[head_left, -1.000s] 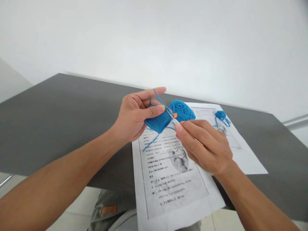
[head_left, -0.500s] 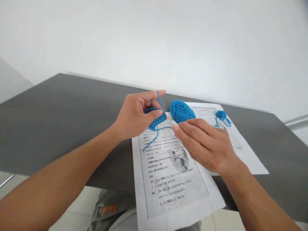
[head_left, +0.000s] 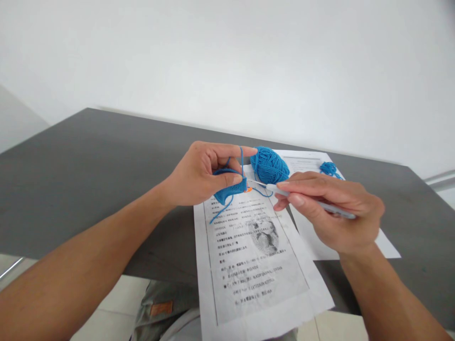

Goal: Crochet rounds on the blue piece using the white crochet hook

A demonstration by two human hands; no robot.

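A small blue crocheted piece (head_left: pixel 229 191) is pinched between the thumb and fingers of my left hand (head_left: pixel 204 175). A strand of blue yarn (head_left: pixel 242 161) runs from the piece up over my outstretched left index finger. My right hand (head_left: pixel 334 206) grips a crochet hook (head_left: pixel 279 190) with a pale handle and thin metal shaft. The hook's tip is at the right edge of the piece, by the yarn. An orange stitch marker (head_left: pixel 248 189) sits at that same edge. A loose yarn tail (head_left: pixel 220 215) hangs below the piece.
A ball of blue yarn (head_left: pixel 270 165) lies just beyond my hands. A printed sheet (head_left: pixel 256 289) with text and a picture lies under them, overhanging the front edge of the grey table (head_left: pixel 88 180). Farther right are another sheet (head_left: pixel 380 246) and a small yarn tangle (head_left: pixel 329 168).
My right hand has moved right and turned, so the hook's handle now shows. My left hand has lowered slightly, with its index finger reaching farther right.
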